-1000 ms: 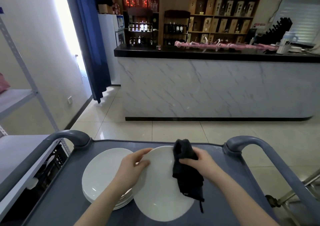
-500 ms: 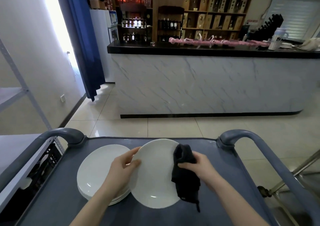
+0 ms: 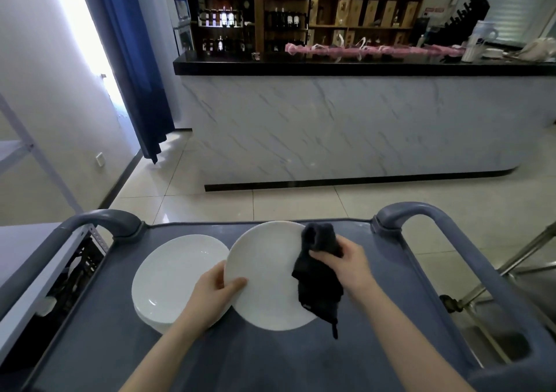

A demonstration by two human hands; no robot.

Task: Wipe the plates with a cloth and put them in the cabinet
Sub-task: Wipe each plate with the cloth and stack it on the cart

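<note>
A white plate [image 3: 264, 274] is held tilted above the grey cart top [image 3: 376, 325]. My left hand [image 3: 215, 293] grips its left rim, thumb on the face. My right hand [image 3: 346, 263] holds a black cloth [image 3: 319, 277] bunched against the plate's right side, with the cloth's tail hanging down over the lower rim. To the left lies a stack of white plates [image 3: 177, 280] on the cart, partly covered by my left hand and the held plate.
The cart has raised grey handles at the far left [image 3: 99, 221] and far right [image 3: 421, 211]. A metal shelf unit [image 3: 33, 259] stands on the left. A marble-fronted bar counter [image 3: 346, 126] crosses the room ahead, across a tiled floor. Metal legs [image 3: 511, 271] show at the right.
The view has tilted and shifted a little. The plate has turned in my hands, and my right hand has slid the cloth over the plate's right side.
</note>
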